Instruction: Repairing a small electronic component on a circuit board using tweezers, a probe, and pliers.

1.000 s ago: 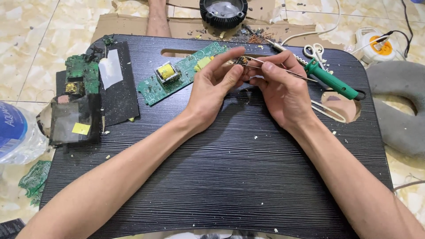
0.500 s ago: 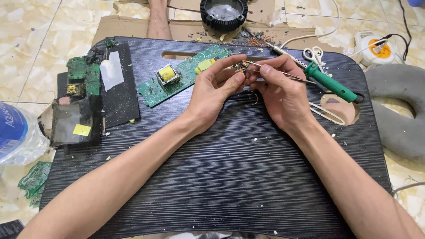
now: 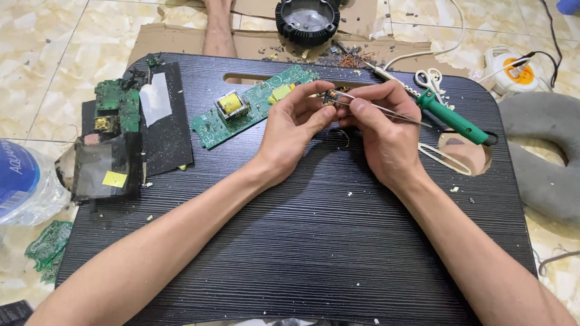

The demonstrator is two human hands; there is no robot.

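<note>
Far left, on the pale marble-pattern tile floor: a clear plastic water bottle w/ blue label lying just off the edge of the black ribbed lap desk, and a small green circuit-board scrap below it on the floor.

On the desk's left part: a stack of dark plastic sheets and small green circuit boards w/ a yellow sticker and a white paper strip. Next, approx centre-left, a long green circuit board w/ a yellow-wound transformer lies at an angle, its right end beside the left hand's fingers.

Left hand is curled, thumb and forefinger pinching a small dark electronic component w/ copper wire, held just above the desk near its top edge, between both hands. Right hand is closed around thin metal tweezers, tips touching the component; the tweezers' back end sticks out to the right past the knuckles.

Behind the hands, off the desk on brown cardboard: a round black finned metal part w/ a shiny centre and a heap of copper-wire bits and debris.

Right of the hands: a green-handled soldering iron lies diagonally on the desk, near the right hand but apart; small white-handled scissors just behind it. A cut-out hole in the desk sits beside the wrist. Far right: a white and orange power socket w/ cable on the floor and a grey cushion against the desk edge.
</note>
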